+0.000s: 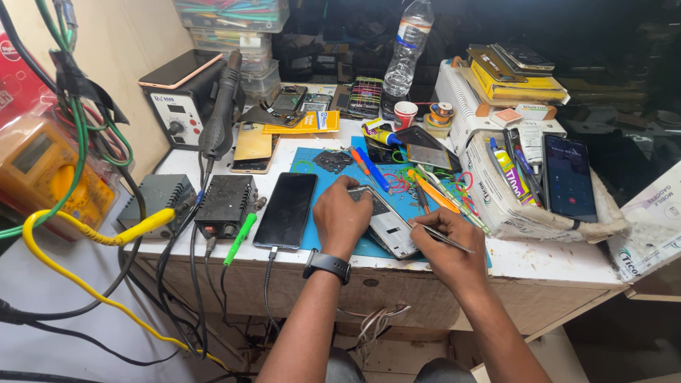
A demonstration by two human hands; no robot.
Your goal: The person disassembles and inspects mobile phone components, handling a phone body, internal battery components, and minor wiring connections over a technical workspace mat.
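On the blue mat (pixel 320 186) near the front edge of the surface (pixel 546 261), an opened phone (pixel 389 228) lies back-side up, its silver inner frame showing. The left hand (pixel 342 216), with a dark watch (pixel 327 264) on its wrist, rests fingers-down on the near-left part of this phone, pressing it flat rather than gripping around it. The right hand (pixel 445 245) sits just right of the phone with thumb and fingers pinched together on metal tweezers (pixel 441 235), whose tips point left and reach the phone's right edge. Just left of the left hand lies a black phone (pixel 286 210), screen up and dark, with a cable plugged into its near end. Farther left stand a small black power unit (pixel 225 204) and a green-handled tool (pixel 240 239) beside it. At the far left a hot-air station (pixel 177 106) stands with its black handle hanging in front. Beyond the opened phone, loose tools lie scattered on the mat: an orange pry tool (pixel 434 196), a blue-handled screwdriver (pixel 375 173) and tangled coloured wires (pixel 399 181). To the right a white box (pixel 496 206) holds tubes and pens, and another phone (pixel 569 177) with a lit screen leans in it. A clear plastic bottle (pixel 409 46) and a small red cup (pixel 405 113) stand at the far side.
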